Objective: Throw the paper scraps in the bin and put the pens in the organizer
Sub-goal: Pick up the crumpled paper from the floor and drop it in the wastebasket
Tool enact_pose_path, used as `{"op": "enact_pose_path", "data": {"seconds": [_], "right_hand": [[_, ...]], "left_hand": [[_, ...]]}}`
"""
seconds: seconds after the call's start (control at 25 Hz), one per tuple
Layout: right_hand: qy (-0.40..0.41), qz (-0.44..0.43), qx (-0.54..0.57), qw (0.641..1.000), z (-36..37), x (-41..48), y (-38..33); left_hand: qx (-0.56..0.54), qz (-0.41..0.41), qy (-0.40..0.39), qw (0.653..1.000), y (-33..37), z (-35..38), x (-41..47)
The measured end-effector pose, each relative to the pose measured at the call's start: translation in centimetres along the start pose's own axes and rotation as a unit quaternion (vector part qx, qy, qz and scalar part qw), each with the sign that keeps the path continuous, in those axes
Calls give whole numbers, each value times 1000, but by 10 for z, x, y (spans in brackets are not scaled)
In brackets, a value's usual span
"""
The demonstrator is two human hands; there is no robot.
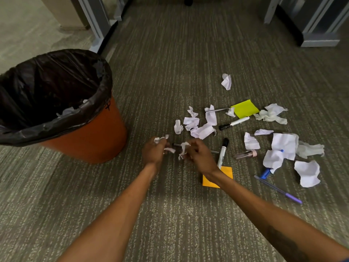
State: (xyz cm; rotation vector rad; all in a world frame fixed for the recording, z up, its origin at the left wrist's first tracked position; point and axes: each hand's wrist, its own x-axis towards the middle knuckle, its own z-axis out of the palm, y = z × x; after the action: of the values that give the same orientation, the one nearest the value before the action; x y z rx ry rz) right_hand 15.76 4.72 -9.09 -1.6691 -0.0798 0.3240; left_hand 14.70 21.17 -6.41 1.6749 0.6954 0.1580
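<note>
My left hand (153, 151) is closed on white paper scraps (159, 139) just above the carpet. My right hand (198, 154) beside it grips another white scrap (183, 148). A thin dark pen (176, 144) lies on the floor between and under both hands. An orange bin (90, 137) with a black liner stands to the left, with some paper inside. Several crumpled white scraps (200, 127) lie scattered to the right. Two black-capped markers (234, 123) (222, 151), a silver pen (217, 110), a purple pen (279, 190) and a blue pen (265, 173) lie among them. No organizer is in view.
A yellow-green sticky note (245, 108) and an orange sticky note (226, 172) lie on the carpet. A small pink-capped tube (245, 154) lies near the markers. Grey furniture bases (319, 39) stand at the back right, and another post (98, 33) behind the bin.
</note>
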Motion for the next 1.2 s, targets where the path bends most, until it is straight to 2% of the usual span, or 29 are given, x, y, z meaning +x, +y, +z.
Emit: {"op": "enact_pose_path", "data": {"seconds": [0.08, 0.16, 0.36, 0.44, 0.48, 0.72, 0.8, 0.88, 0.92, 0.96, 1.04, 1.12, 1.2], "right_hand": [[-4, 44, 97, 994, -6, -6, -12], [9, 93, 183, 979, -11, -13, -26], [103, 232, 397, 882, -29, -33, -68], [129, 240, 432, 860, -35, -42, -90], [143, 238, 428, 860, -39, -47, -100], [140, 186, 325, 917, -73, -54, -148], [124, 157, 272, 941, -83, -46, -142], [109, 118, 158, 974, -87, -30, -125], [108, 82, 49, 990, -87, -23, -115], [108, 36, -91, 989, -88, -14, -102], [97, -57, -327, 938, -89, 6, -79], [60, -103, -409, 905, -87, 25, -56], [16, -127, -468, 874, -79, 42, -38]], "left_hand": [[-82, -71, -20, 994, 12, 5, -3], [-116, -111, -30, 987, 26, 9, -8], [-17, -108, -47, 993, 55, 9, -23], [31, -118, -35, 992, 73, 4, -30], [42, -119, -26, 992, 81, 2, -33], [-66, -114, -105, 986, 106, 3, -36], [-62, -103, -131, 984, 102, 12, -29], [-35, -80, -159, 984, 93, 26, -15], [-8, -60, -165, 984, 88, 30, -10], [36, -35, -164, 985, 83, 35, -3], [156, 17, -139, 978, 70, 42, 13], [217, 50, -113, 968, 52, 47, 31], [221, 36, -109, 968, 41, 51, 45]]}}
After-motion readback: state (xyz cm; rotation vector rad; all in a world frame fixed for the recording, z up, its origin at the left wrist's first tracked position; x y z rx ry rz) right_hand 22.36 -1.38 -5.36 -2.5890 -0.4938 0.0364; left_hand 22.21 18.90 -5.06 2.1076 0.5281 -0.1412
